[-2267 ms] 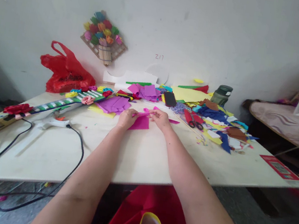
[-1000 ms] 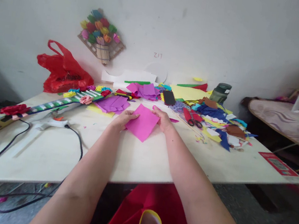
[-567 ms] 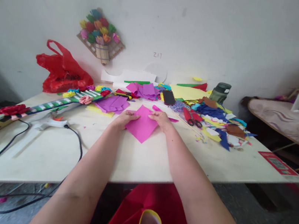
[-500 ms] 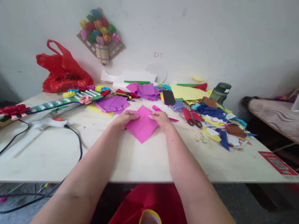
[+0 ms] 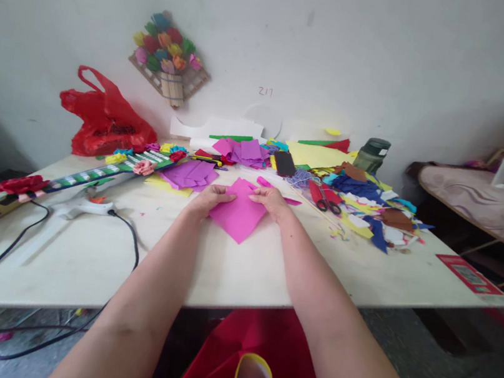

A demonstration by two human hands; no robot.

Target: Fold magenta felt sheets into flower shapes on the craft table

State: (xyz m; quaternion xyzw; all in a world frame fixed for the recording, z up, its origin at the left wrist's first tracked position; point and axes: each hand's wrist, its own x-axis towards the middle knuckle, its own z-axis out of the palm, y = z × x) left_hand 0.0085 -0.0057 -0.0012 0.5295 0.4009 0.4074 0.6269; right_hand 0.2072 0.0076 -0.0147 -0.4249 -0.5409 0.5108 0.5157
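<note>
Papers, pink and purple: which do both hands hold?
The pink square, pinched by left hand and right hand; the purple stack at left and far pile lie untouched.

Craft workspace: scissors [image 5: 325, 196], paper scraps [image 5: 359, 191].

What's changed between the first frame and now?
The pink paper square now points a corner toward the wearer, where a straight edge showed before. The left hand and right hand now grip it from opposite sides. Scissors, black phone, red plastic bag and hot glue gun stayed put.
</note>
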